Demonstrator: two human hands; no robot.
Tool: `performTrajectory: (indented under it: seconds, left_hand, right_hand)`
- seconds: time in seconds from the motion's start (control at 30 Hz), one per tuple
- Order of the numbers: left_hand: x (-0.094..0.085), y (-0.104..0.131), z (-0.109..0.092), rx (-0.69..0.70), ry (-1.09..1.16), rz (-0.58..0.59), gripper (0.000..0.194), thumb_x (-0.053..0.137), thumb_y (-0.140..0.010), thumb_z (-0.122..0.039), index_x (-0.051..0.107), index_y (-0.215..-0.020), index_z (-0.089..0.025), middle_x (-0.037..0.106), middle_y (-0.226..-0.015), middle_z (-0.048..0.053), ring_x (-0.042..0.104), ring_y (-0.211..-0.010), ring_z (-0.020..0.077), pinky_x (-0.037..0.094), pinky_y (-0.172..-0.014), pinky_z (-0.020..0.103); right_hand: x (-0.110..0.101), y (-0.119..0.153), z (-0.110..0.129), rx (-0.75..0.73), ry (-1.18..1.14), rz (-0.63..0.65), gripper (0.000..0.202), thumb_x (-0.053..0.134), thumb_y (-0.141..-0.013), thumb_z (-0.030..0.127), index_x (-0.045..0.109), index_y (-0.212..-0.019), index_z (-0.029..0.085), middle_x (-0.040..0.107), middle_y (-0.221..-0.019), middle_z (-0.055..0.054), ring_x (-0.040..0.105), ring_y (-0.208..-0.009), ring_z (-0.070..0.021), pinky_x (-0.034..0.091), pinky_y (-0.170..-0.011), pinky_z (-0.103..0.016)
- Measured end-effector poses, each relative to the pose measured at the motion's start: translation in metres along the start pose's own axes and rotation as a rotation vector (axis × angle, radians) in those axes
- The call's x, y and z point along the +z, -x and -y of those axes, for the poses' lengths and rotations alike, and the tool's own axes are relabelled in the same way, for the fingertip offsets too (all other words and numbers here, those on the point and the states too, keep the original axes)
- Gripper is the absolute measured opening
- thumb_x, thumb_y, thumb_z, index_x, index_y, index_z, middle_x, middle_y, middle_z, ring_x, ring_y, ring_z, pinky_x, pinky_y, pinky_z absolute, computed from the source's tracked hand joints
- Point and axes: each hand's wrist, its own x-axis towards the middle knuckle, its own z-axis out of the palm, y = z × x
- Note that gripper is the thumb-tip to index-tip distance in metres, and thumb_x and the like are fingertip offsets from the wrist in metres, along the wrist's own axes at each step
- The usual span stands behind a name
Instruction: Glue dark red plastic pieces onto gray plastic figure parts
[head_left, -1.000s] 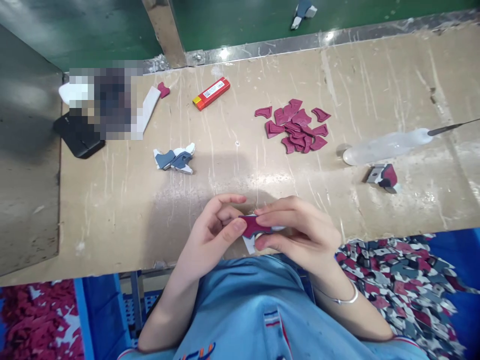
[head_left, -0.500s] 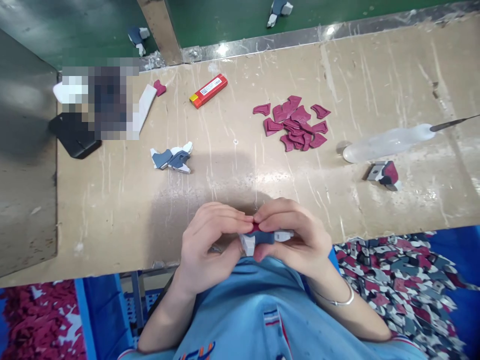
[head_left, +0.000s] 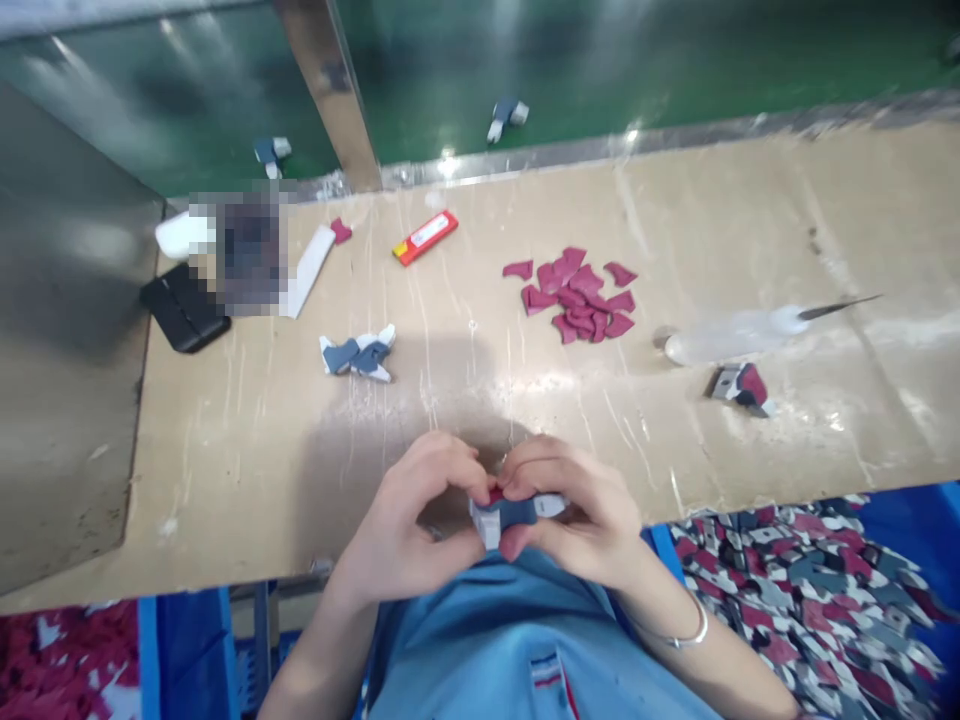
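Workpiece (head_left: 517,513), just one, sits pinched between both hands, close in front of the wearer's blue shirt (head_left: 480,620). Its middle is slate blue, a pale grey block forms the end by the left hand (head_left: 416,512), and another pale end pokes out under the fingers of the right hand (head_left: 576,498). A strip of dark red shows along the top, mostly covered by fingertips.

Both hands grip alike: fingers curled over the far side, thumbs pressing from the near side, index fingertips almost meeting over the red. The forearms slant inward from either side, and one bracelet (head_left: 688,635) circles the right wrist.

On the surface (head_left: 247,470) ahead of the right hand lies one heap of dark red pieces (head_left: 571,290), well over ten, too overlapped to count exactly. Right of that hand are one assembled part (head_left: 741,388) and, just beyond it, one white bottle (head_left: 727,338) with a dark pointed tip. Ahead and left of the left hand sit what look like two blue-and-white pieces (head_left: 358,356), overlapping; farther off, one red-and-yellow case (head_left: 425,238). Two blue bins flank the hands below, the left (head_left: 187,650) with red pieces, the right (head_left: 926,525) with mixed colours.
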Motion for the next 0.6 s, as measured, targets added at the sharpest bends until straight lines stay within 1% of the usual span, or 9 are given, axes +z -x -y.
performTrajectory:
  seconds: [0.13,0.23,0.27,0.33,0.4,0.43,0.5,0.53,0.6]
  left_hand:
    - [-0.006,-0.002,-0.002,0.053,-0.074,-0.081,0.022,0.082,-0.086,-0.011,0.066,-0.093,-0.025,0.077,-0.083,0.000,0.076,-0.076,0.0156,0.066,-0.077,0.023]
    - [-0.014,0.002,-0.002,0.113,-0.169,-0.186,0.021,0.081,-0.086,-0.010,0.066,-0.092,-0.024,0.078,-0.082,0.001,0.079,-0.078,0.0173,0.068,-0.076,0.023]
    - [-0.018,0.004,-0.002,0.130,-0.194,-0.217,0.021,0.081,-0.087,-0.010,0.066,-0.091,-0.024,0.078,-0.080,0.000,0.079,-0.076,0.0176,0.069,-0.076,0.024]
    - [-0.025,0.007,-0.002,0.161,-0.227,-0.255,0.021,0.080,-0.087,-0.009,0.066,-0.092,-0.024,0.077,-0.077,0.000,0.079,-0.070,0.0181,0.071,-0.072,0.026]
    - [-0.031,0.010,-0.003,0.188,-0.257,-0.276,0.022,0.077,-0.086,-0.008,0.067,-0.093,-0.025,0.076,-0.074,0.000,0.077,-0.065,0.0185,0.071,-0.068,0.029]
    - [-0.033,0.011,-0.003,0.199,-0.277,-0.290,0.023,0.075,-0.085,-0.007,0.067,-0.094,-0.026,0.076,-0.074,0.000,0.077,-0.064,0.0188,0.071,-0.067,0.029]
    - [-0.038,0.014,-0.006,0.192,-0.335,-0.312,0.024,0.073,-0.083,-0.006,0.067,-0.094,-0.026,0.076,-0.073,0.000,0.076,-0.063,0.0184,0.069,-0.062,0.028]
    - [-0.040,0.014,-0.007,0.177,-0.369,-0.318,0.024,0.072,-0.082,-0.005,0.067,-0.094,-0.026,0.075,-0.073,0.000,0.074,-0.061,0.0175,0.066,-0.058,0.026]
    - [-0.045,0.017,-0.011,0.142,-0.422,-0.319,0.024,0.071,-0.080,-0.005,0.067,-0.092,-0.025,0.074,-0.074,0.000,0.067,-0.056,0.0147,0.057,-0.051,0.023]
  right_hand:
    - [-0.007,-0.016,-0.002,0.025,-0.064,0.113,0.031,0.075,-0.102,0.055,0.069,-0.104,0.024,0.080,-0.090,-0.001,0.077,-0.081,-0.0148,0.062,-0.069,-0.024]
    - [-0.017,-0.053,-0.015,0.057,-0.047,0.275,0.036,0.075,-0.102,0.059,0.073,-0.103,0.023,0.080,-0.093,-0.003,0.075,-0.084,-0.0162,0.062,-0.075,-0.028]
    - [-0.020,-0.072,-0.023,0.098,0.019,0.296,0.036,0.071,-0.104,0.058,0.074,-0.104,0.022,0.080,-0.096,-0.005,0.075,-0.087,-0.0178,0.063,-0.079,-0.031]
    - [-0.021,-0.121,-0.047,0.253,0.273,0.252,0.033,0.057,-0.112,0.046,0.077,-0.107,0.021,0.080,-0.099,-0.007,0.076,-0.092,-0.0204,0.063,-0.087,-0.037]
    - [-0.019,-0.178,-0.078,0.372,0.534,0.150,0.032,0.053,-0.110,0.036,0.076,-0.126,0.020,0.080,-0.122,-0.014,0.076,-0.110,-0.0266,0.063,-0.099,-0.046]
    - [-0.017,-0.205,-0.095,0.380,0.578,0.118,0.037,0.053,-0.109,0.031,0.072,-0.138,0.019,0.074,-0.141,-0.019,0.072,-0.127,-0.0311,0.060,-0.110,-0.052]
    - [-0.009,-0.252,-0.127,0.419,0.662,0.089,0.051,0.061,-0.102,0.024,0.064,-0.153,0.019,0.052,-0.170,-0.024,0.051,-0.156,-0.0425,0.046,-0.125,-0.066]
    - [-0.005,-0.269,-0.142,0.452,0.694,0.089,0.053,0.066,-0.099,0.023,0.065,-0.152,0.018,0.044,-0.175,-0.025,0.042,-0.161,-0.0483,0.040,-0.127,-0.072]
    - [0.003,-0.293,-0.165,0.504,0.733,0.104,0.046,0.072,-0.096,0.023,0.071,-0.142,0.016,0.045,-0.174,-0.026,0.041,-0.161,-0.0543,0.036,-0.124,-0.080]
